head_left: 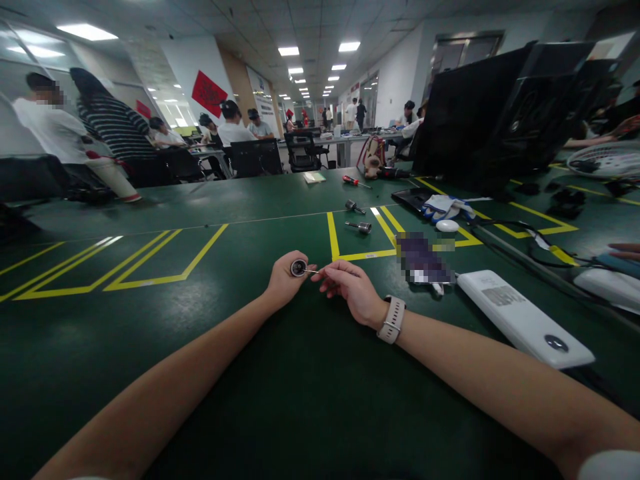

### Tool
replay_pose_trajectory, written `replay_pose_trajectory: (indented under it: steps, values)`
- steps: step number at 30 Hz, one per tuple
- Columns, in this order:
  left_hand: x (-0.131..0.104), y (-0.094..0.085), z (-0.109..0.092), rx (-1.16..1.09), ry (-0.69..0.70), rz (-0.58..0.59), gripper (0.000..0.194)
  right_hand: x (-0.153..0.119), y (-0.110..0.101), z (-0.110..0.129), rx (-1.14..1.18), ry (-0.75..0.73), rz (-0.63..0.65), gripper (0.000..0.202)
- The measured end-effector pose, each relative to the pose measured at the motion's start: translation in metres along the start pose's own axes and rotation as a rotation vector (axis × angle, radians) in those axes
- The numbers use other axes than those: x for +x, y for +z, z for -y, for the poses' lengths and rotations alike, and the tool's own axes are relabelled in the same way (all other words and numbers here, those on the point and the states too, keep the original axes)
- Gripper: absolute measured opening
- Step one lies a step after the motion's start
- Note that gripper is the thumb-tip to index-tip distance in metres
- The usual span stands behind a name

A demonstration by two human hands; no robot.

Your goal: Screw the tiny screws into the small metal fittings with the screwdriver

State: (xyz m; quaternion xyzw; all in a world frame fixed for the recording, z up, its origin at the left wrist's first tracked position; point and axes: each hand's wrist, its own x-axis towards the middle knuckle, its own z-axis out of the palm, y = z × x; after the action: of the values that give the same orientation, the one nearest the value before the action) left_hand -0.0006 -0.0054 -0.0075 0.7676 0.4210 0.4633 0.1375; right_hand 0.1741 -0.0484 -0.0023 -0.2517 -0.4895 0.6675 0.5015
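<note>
My left hand (285,280) is closed around a short, round metal part (299,268), its open dark end facing me. A thin metal rod (312,271) runs from the side of that part to the fingertips of my right hand (350,287), which pinch it; whether it is a hex key I cannot tell. A pale watch strap (393,320) circles my right wrist. Beyond my hands, inside a yellow tape outline, lie two dark metal pieces, a farther one (355,207) and a nearer socket-like one (359,227) with a thin shank.
A red-handled screwdriver (351,180) lies farther back. On the right are a blue-and-white glove (447,208), a white oval case (447,227), a pixelated phone-like item (423,259), a white power bank (525,317) and black cables (520,267). Large black monitors (480,113) stand behind them.
</note>
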Motion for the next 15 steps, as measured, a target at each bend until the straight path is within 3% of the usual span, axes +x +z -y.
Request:
replay_pose_trajectory:
  steps: [15]
  values:
    - [-0.0009,0.0004,0.0011,0.119,0.034,0.011,0.019,0.0004,0.0016,-0.002,-0.051,-0.028,-0.046,0.011]
